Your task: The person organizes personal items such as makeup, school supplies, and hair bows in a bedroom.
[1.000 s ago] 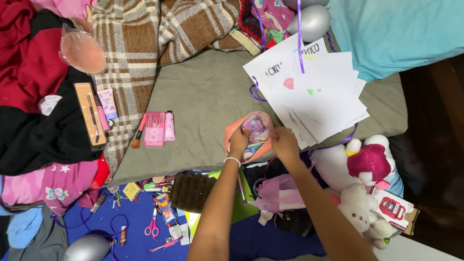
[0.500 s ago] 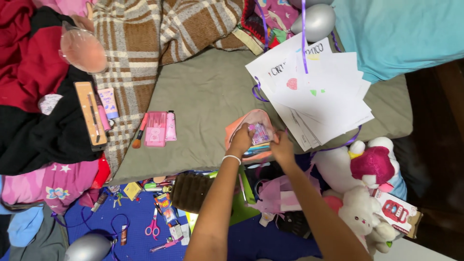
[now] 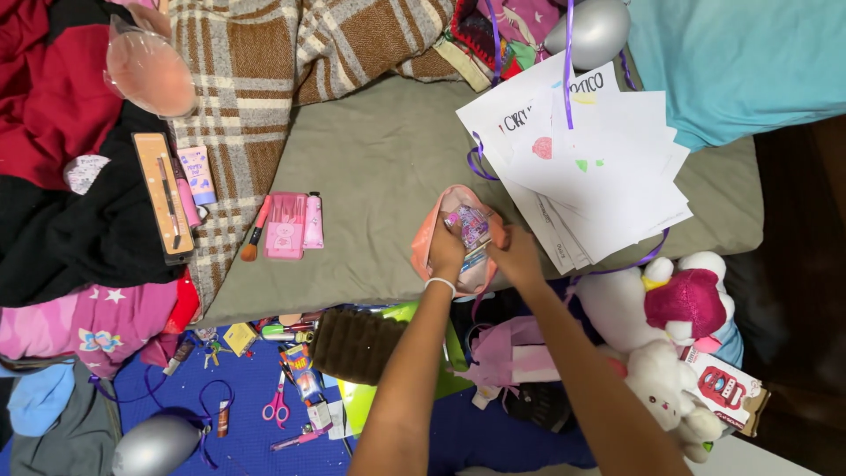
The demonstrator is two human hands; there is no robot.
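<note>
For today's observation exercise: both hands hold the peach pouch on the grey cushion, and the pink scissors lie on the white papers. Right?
Not quite. The head view shows the pink scissors on the blue mat, not the papers. Both the left hand and the right hand do hold the peach pouch.

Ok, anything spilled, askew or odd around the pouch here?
Nothing spilled from the peach pouch; left hand and right hand grip it. The white papers lie fanned unevenly with purple ribbon across them, and small items litter the blue floor.

red-white toy box (image 3: 725, 389) lower right | long orange blister pack (image 3: 164, 196) left | pink-blue carton (image 3: 197, 174) beside it
</note>
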